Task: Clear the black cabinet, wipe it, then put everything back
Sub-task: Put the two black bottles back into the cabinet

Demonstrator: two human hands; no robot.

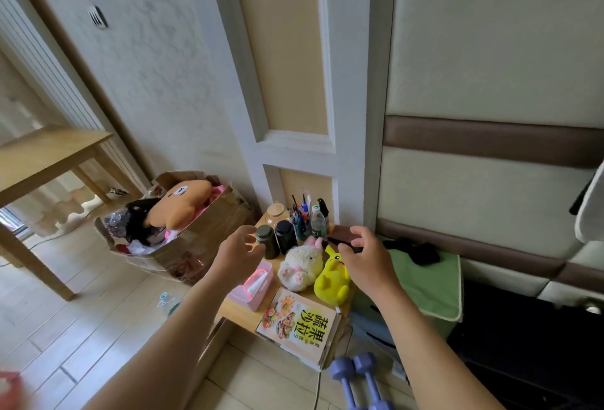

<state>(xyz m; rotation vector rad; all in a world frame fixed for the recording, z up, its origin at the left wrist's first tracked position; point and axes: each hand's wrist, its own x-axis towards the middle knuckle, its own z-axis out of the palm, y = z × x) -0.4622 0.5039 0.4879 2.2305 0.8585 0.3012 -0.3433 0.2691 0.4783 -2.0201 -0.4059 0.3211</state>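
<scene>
Cabinet top [238,315], pale wood, crowded. Cookbook [299,324] flat at the front edge; likely stiff, best lifted by the spine. White plush [300,265] and yellow plush [333,279] side by side behind it; probably light and yielding, graspable anywhere. Two dark jars [276,241] further back; likely smooth and rigid, best circled at mid-height. Left hand [240,254] open, fingers spread, just beside the jars. Right hand [366,259] pinching a thin black object [336,241] above the plush toys.

Soft daylight, blurred wide-angle edges
</scene>
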